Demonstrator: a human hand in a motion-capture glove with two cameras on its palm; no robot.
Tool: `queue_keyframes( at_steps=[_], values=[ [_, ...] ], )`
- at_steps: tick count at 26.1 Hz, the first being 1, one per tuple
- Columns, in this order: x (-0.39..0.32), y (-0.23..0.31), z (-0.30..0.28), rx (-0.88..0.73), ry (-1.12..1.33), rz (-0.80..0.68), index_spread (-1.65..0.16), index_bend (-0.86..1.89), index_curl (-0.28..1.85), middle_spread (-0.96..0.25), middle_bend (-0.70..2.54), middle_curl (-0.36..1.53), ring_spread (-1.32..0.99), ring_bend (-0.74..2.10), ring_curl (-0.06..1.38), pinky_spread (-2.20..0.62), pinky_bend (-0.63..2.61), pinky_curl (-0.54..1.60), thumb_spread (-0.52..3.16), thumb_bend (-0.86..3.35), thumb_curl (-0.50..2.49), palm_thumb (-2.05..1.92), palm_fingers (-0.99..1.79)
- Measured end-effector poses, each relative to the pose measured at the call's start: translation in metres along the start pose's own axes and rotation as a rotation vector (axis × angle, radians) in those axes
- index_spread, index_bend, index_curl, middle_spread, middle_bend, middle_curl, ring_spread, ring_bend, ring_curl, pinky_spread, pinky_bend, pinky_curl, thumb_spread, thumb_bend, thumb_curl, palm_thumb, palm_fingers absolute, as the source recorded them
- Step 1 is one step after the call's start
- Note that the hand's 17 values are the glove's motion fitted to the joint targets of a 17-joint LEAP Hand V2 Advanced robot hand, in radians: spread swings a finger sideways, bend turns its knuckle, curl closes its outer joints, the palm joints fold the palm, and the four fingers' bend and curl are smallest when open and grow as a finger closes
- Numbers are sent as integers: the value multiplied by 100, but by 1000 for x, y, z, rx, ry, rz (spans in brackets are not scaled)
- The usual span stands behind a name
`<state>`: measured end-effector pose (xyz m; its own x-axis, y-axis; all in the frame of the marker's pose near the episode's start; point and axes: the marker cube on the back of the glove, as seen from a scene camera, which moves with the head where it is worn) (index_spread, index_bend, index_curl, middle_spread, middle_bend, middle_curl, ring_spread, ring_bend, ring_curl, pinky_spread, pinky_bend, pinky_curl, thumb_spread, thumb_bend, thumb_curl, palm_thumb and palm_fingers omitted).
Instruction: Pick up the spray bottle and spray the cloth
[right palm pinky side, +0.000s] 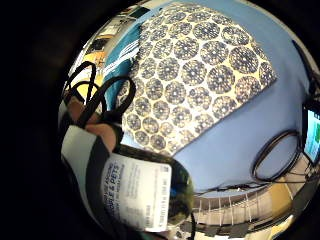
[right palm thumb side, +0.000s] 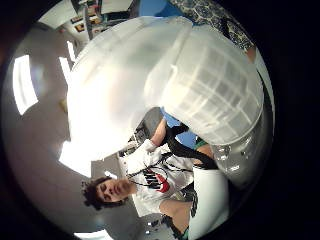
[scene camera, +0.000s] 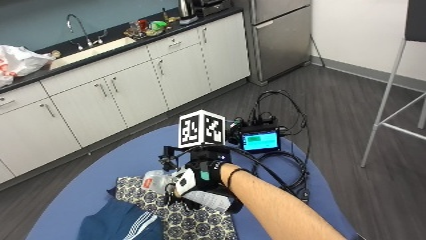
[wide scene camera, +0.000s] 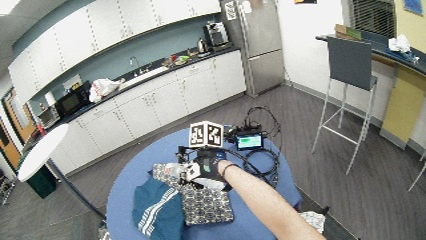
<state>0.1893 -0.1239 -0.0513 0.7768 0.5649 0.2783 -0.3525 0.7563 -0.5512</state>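
The black-gloved right hand (scene camera: 203, 175) grips the clear plastic spray bottle (scene camera: 193, 192) (already lifted) above the flower-patterned cloth (scene camera: 193, 220); spraying comes next.

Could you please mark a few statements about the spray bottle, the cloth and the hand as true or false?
1. The gloved right hand holds the spray bottle. True.
2. The bottle stands upright on the floor. False: it is held above the patterned cloth.
3. The patterned cloth lies on the blue table. True.
4. The patterned cloth hangs from the stool. False: it lies flat on the table beside a blue garment.
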Motion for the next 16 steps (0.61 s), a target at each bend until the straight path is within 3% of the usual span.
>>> queue_keyframes(
  at_steps=[16],
  values=[
    [8, -5, 21, -77, 25, 59, -18, 13, 33, -9, 56, 48, -11, 68, 43, -6, 47, 34, 89, -2, 54, 89, 126]
  ],
)
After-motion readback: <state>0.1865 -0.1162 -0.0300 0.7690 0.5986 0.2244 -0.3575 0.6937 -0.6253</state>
